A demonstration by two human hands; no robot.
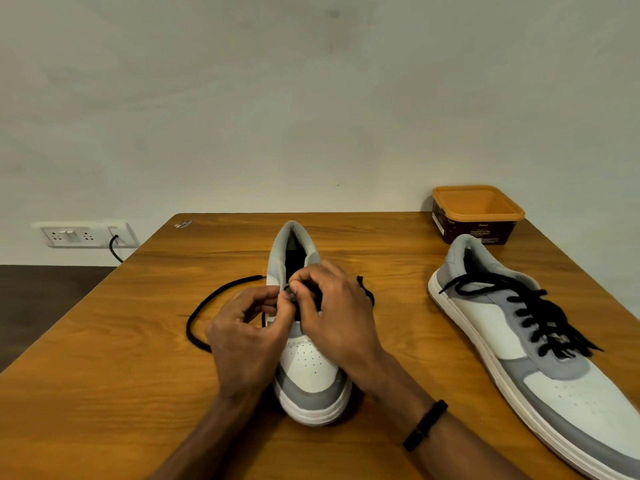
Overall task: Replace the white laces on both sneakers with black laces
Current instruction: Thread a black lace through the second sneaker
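A white and grey sneaker [308, 368] stands in the middle of the wooden table [104, 393], toe toward me. Both hands meet over its eyelets. My left hand [246, 337] pinches the black lace [207, 303], whose free end loops out to the left across the table. My right hand [339, 317] holds the lace and tongue area from the right, fingers curled; another lace end [365, 289] pokes out behind it. A second sneaker [540, 355] lies to the right, threaded with a black lace.
An open orange-rimmed plastic tub [478, 213] sits at the table's far right corner, just behind the second sneaker. A wall socket with a black cable [83, 234] is on the wall to the left. A small wrapper scrap [183, 224] lies near the far edge.
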